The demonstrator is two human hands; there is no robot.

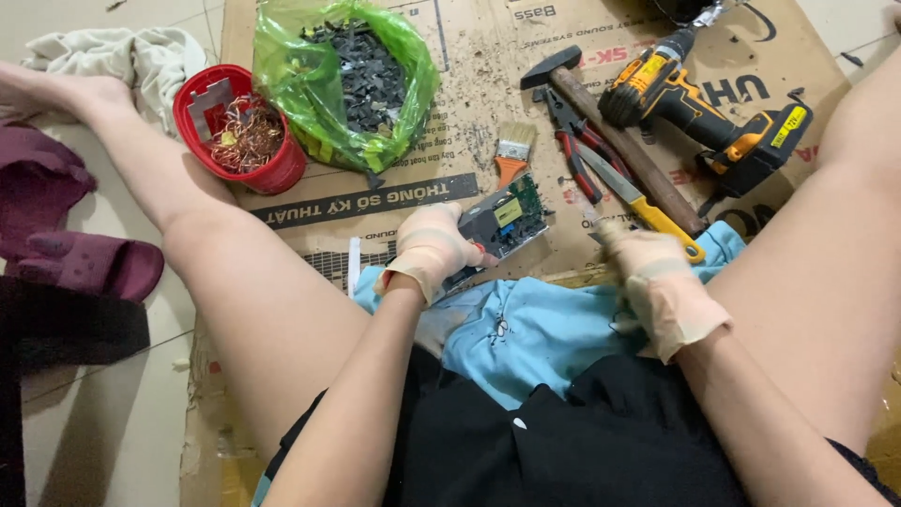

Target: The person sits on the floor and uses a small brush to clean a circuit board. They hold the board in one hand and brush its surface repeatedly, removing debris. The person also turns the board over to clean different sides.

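Flattened cardboard (pixel 450 84) covers a tiled floor, and a person sits on it with legs spread and a blue cloth (pixel 535 329) over the lap. At the cloth's far edge lies a metal box (pixel 502 225) with a green circuit board showing; the gloved left hand (pixel 432 249) has its grip clenched on the box's near end. Right of the box, the gloved right hand (pixel 657 277) is blurred, so its grip cannot be told; a yellow-handled knife (pixel 648 207) lies just past its fingers. Beyond the box are a paintbrush (pixel 513 150), red pliers (pixel 577 150), a hammer (pixel 610 131) and a yellow drill (pixel 704 103). Far left of the box stand a green bag (pixel 282 56) of dark bits and a red tub (pixel 282 169) of copper wire.
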